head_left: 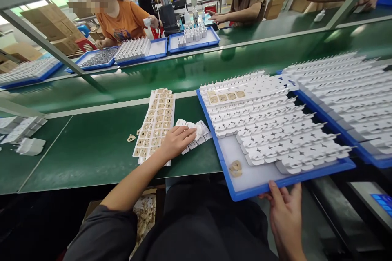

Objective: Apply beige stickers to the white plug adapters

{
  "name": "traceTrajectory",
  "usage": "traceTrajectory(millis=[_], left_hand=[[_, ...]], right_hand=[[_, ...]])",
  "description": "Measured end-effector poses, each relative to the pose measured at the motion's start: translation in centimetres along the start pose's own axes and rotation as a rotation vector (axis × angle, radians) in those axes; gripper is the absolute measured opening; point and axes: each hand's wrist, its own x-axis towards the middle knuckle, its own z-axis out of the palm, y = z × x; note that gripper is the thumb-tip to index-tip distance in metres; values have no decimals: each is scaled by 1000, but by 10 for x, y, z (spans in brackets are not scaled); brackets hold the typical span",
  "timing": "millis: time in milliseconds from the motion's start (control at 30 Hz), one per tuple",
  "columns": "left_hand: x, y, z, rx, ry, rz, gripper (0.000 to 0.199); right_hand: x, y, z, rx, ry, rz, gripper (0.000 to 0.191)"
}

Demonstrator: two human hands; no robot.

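Observation:
My left hand (179, 140) lies palm down with its fingers stretched over a small group of white plastic housings (203, 130) on the green bench. What is under the palm is hidden. Just left of it is a stack of white sheets with rows of tan die-cut stickers (154, 126). My right hand (284, 204) grips the near edge of a blue tray (257, 189), thumb at the rim and fingers partly beneath. Rows of white plug housings (266, 134) with metal pins fill most of the tray. A strip of tan stickers (226, 97) lies across the back rows.
One loose tan sticker (235, 169) lies in the tray's near left corner, another (131, 138) on the bench. A second full tray (346, 106) stands at right. White adapters (30, 146) sit far left. Beyond the green belt (171, 75), co-workers handle parts beside trays.

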Motion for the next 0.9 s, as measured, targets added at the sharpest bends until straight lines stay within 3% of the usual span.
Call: traceTrajectory(millis=[200, 333, 467, 533, 633, 700, 800, 833, 900], left_hand=[[-7, -5, 5, 12, 57, 29, 30], [1, -7, 3, -31, 136, -203, 32], [10, -11, -3, -315, 231, -512, 35], [13, -14, -5, -526, 203, -634, 38], [14, -19, -7, -687, 127, -692, 40], [14, -22, -9, -572, 151, -663, 37], [14, -22, -9, -166, 240, -521, 29], [14, -20, -7, -33, 239, -461, 27], [15, -11, -1, 162, 132, -349, 28]], right_hand=[[-1, -1, 2, 3, 10, 3, 94], [-2, -4, 4, 9, 12, -3, 95], [-2, -6, 6, 4, 6, -20, 94], [-3, -7, 6, 4, 9, -22, 94], [-3, -7, 6, 3, 12, -24, 93], [-3, -6, 6, -2, 12, -25, 92], [-2, -4, 4, -23, 11, -21, 91], [-2, -4, 4, -28, 10, -19, 91], [-2, -3, 4, -25, 11, -19, 90]])
